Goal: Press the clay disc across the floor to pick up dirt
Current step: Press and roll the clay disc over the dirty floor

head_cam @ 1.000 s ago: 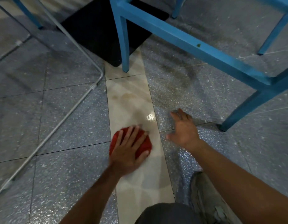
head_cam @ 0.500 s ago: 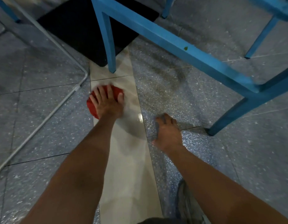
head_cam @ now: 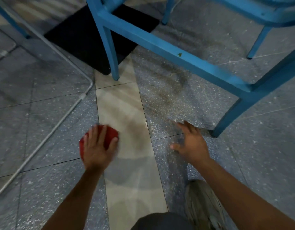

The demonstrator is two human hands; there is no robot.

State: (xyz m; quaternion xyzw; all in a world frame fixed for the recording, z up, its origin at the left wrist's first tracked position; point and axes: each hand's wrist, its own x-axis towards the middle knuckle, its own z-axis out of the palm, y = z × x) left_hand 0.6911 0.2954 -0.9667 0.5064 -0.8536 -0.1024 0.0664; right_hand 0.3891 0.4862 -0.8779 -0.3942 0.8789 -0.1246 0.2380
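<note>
A red clay disc (head_cam: 111,134) lies flat on the floor at the left edge of a beige tile strip (head_cam: 127,113). My left hand (head_cam: 98,146) presses down on the disc with fingers spread flat over it, hiding most of it. My right hand (head_cam: 191,143) rests with spread fingers on the speckled grey floor (head_cam: 176,100) to the right of the strip, apart from the disc.
A blue chair frame (head_cam: 160,45) stands ahead, one leg (head_cam: 113,63) on the beige strip and another (head_cam: 229,117) right of my right hand. A black mat (head_cam: 80,40) lies behind. A bent metal tube (head_cam: 60,117) runs along the left. My shoe (head_cam: 203,201) is at bottom right.
My left hand has pulled the disc back toward me along the beige strip, from near the chair leg to its left edge. My right hand stays planted on the grey floor.
</note>
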